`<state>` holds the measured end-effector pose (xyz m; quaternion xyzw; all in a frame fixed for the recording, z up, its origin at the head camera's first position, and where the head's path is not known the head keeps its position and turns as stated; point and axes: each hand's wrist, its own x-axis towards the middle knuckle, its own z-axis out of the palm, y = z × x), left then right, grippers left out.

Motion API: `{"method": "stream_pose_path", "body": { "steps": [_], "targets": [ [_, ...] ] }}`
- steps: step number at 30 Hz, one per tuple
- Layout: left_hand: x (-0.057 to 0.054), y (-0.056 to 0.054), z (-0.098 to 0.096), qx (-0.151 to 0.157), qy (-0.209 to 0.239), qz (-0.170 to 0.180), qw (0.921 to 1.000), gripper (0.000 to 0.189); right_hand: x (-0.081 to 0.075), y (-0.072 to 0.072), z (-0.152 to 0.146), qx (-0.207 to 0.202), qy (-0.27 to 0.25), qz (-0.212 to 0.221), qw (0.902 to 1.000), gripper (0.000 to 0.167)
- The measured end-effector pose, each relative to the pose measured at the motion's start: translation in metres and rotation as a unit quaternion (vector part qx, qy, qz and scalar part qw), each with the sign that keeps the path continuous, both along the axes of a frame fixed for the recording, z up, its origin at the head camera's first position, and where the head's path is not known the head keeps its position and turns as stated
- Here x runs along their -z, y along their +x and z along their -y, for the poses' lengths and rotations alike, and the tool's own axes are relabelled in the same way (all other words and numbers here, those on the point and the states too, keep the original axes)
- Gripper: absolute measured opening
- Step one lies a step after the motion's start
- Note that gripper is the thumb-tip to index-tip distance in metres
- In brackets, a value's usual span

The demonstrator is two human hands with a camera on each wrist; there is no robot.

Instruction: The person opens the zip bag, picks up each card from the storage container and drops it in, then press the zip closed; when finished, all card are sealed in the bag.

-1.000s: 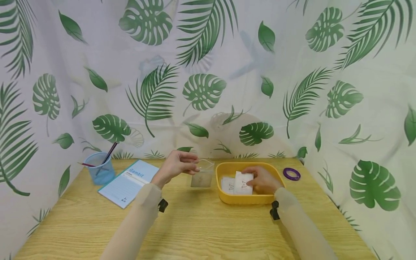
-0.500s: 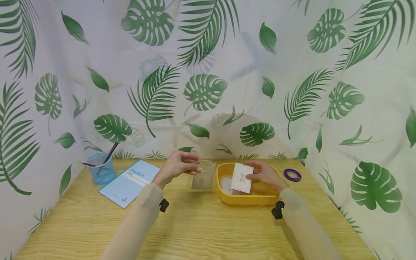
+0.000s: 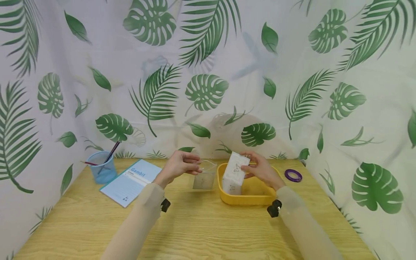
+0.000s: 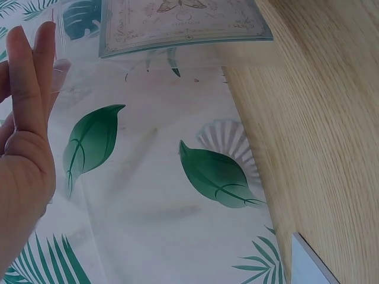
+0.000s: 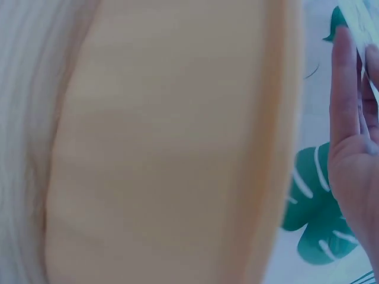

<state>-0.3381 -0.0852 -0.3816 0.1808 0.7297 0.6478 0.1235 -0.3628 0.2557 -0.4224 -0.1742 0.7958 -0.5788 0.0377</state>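
My left hand [image 3: 177, 167] pinches the top edge of a clear plastic bag [image 3: 208, 166], which hangs over the table left of a yellow tray [image 3: 256, 200]. Inside the bag sits a card [image 4: 186, 21] with a butterfly print and ornate border. Above the tray, my right hand [image 3: 262, 171] grips a white butterfly-printed card [image 3: 234, 169] between thumb and fingers, tilted. Another white card [image 3: 231, 189] lies in the tray's left part, partly covered by the held one. In the right wrist view the tray wall [image 5: 177, 148] fills most of the picture.
A purple ring [image 3: 293, 175] lies right of the tray. On the left, a blue "Gambit" notebook [image 3: 121, 187] lies beside a blue mesh pen cup [image 3: 103, 171] holding several pencils. A leaf-patterned curtain [image 3: 208, 47] closes off the back and sides of the wooden table [image 3: 201, 231].
My right hand has lifted the white card up out of the tray and shifted it a little left, tilting it. My left hand keeps the bag in nearly the same place.
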Motion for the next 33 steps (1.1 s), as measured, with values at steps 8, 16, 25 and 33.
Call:
{"method": "stream_pose_path", "body": {
  "steps": [8,16,25,33],
  "targets": [
    [-0.001,-0.002,-0.005,0.000,0.003,0.000,1.0000,0.044,-0.017,0.006,0.014,0.015,-0.071,-0.040,0.9966,0.055],
    [-0.001,-0.001,-0.005,0.001,0.003,0.000,1.0000,0.043,-0.033,0.010,0.026,0.010,-0.125,-0.069,0.9896,0.049],
    [-0.003,-0.004,-0.005,0.005,0.003,-0.001,1.0000,0.043,-0.048,0.012,0.052,0.002,-0.150,-0.133,0.9796,0.047],
    [-0.001,-0.003,-0.005,0.002,0.001,0.000,1.0000,0.042,-0.052,0.012,0.079,-0.016,-0.182,-0.137,0.9735,0.047]
  ]
}}
